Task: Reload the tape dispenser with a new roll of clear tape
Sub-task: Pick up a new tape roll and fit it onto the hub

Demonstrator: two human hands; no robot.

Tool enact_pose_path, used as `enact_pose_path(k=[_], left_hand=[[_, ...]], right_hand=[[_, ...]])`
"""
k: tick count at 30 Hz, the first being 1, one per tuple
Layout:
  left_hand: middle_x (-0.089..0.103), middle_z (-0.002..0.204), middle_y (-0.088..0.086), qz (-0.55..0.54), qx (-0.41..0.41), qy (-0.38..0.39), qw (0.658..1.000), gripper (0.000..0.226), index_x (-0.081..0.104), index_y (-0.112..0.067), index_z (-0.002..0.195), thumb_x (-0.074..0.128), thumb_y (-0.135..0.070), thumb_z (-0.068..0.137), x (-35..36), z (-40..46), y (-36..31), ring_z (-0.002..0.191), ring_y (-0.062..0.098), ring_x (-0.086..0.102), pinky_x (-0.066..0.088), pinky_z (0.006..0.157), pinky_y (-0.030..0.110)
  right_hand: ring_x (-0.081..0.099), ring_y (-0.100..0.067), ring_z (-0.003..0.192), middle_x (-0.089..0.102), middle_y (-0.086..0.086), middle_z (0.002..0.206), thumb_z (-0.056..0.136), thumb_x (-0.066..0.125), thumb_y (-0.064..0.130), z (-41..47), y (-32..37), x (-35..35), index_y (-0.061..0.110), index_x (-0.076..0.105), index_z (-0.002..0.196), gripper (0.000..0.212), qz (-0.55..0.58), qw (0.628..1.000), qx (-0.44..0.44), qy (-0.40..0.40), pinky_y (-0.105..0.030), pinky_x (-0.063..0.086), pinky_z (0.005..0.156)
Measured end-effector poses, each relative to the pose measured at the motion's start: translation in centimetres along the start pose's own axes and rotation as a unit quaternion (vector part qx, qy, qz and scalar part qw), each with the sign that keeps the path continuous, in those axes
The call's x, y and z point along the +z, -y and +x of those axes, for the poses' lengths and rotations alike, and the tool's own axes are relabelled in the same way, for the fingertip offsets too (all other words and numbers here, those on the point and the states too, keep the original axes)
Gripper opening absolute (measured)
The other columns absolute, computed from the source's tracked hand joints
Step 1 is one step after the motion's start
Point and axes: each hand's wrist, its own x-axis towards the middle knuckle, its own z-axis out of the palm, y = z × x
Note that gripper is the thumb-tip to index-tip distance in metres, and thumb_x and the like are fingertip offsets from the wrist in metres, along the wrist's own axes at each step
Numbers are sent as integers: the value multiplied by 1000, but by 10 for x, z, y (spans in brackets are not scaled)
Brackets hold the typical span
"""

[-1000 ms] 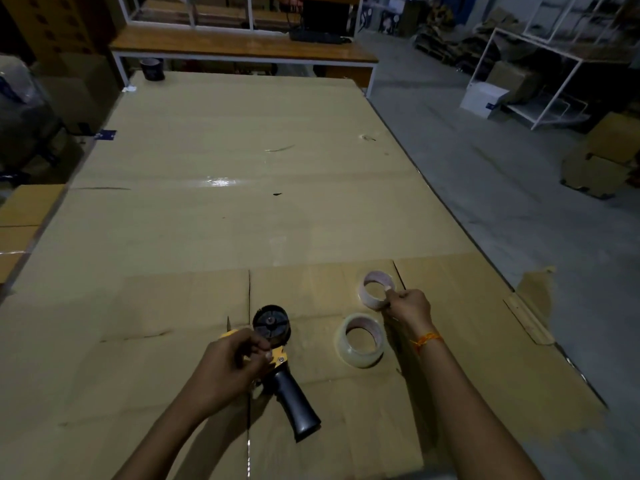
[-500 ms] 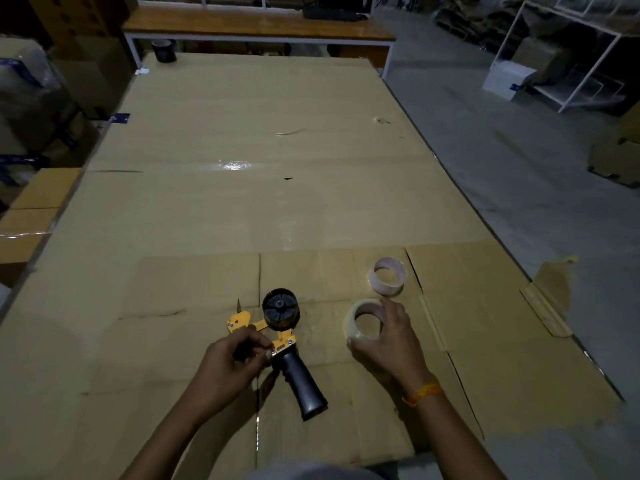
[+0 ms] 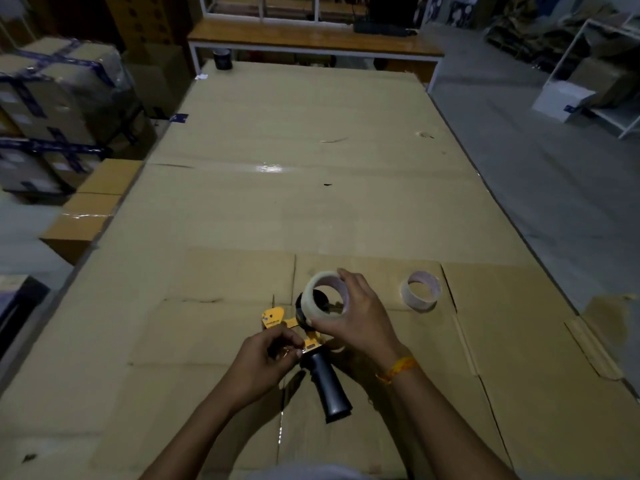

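A yellow tape dispenser (image 3: 277, 317) with a black handle (image 3: 329, 386) lies on the cardboard-covered table (image 3: 311, 202). My left hand (image 3: 266, 358) grips its yellow frame just above the handle. My right hand (image 3: 360, 317) holds a roll of clear tape (image 3: 318, 299) lifted and tilted right over the dispenser's black hub, which shows through the roll's hole. An empty-looking tape core (image 3: 420, 291) stands on the cardboard to the right, apart from both hands.
A black cup (image 3: 222, 58) stands at the table's far left corner. Stacked cardboard boxes (image 3: 52, 109) and a lower box (image 3: 93, 206) sit left of the table. The table's right edge drops to the grey floor; white shelving (image 3: 595, 91) stands far right.
My right hand let go of the empty core, took the clear tape roll off the table and carried it left over the dispenser hub. My left hand kept its hold on the dispenser.
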Motion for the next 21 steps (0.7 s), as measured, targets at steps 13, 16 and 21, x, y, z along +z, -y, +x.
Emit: enact_pose_path(k=[13,16,21], left_hand=[[79,113,-12,-49,-4,-13,999,18,77,-19,108,73,-6,97,-2,-16,2,105,7,75,57,83,14],[79,119,-10,-38,8,-10,999,18,77,-20,107,73,-7,97,-1,-16,3,108,3,75,58,87,16],[77,120,-14,6,27,9,1000,16,74,-24,106,72,-11,97,2,-15,4,110,-1,73,57,92,16]], right_hand=[[55,-21,129,51,-1,147,72,89,59,30,9,25,18,41,155,104,-90,991,-37,92,-36,53,105],[56,-23,130,51,-2,147,73,90,57,30,5,27,18,42,155,103,-102,990,-31,96,-37,53,105],[60,-25,126,57,-5,142,74,86,61,38,14,32,17,47,152,98,-166,980,-27,110,-37,54,100]])
